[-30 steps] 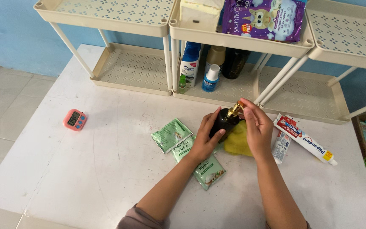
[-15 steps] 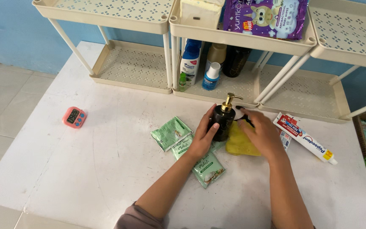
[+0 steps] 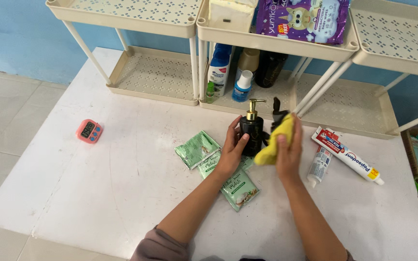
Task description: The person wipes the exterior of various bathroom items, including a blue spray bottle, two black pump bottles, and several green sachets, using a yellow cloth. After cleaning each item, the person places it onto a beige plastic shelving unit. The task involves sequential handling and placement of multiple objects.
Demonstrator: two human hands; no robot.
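White tabletop (image 3: 122, 193) against a blue wall is carrying everything, with cream tiered racks (image 3: 276, 43) lining its far edge. Your left hand (image 3: 231, 154) is wrapping around the black pump bottle (image 3: 251, 133), which is standing upright near the far edge in front of the middle rack. Your right hand (image 3: 289, 152) is pinching the yellow cloth (image 3: 276, 142), now lifted off the tabletop and pressed toward the bottle's right side; half a second ago it was lying flat there under your reaching fingers. That suggests you are moving from picking up to wiping. Green sachets (image 3: 218, 166) are lying beneath your left wrist, toothpaste tubes (image 3: 347, 157) toward the right edge, a pink timer (image 3: 89, 131) toward the left.
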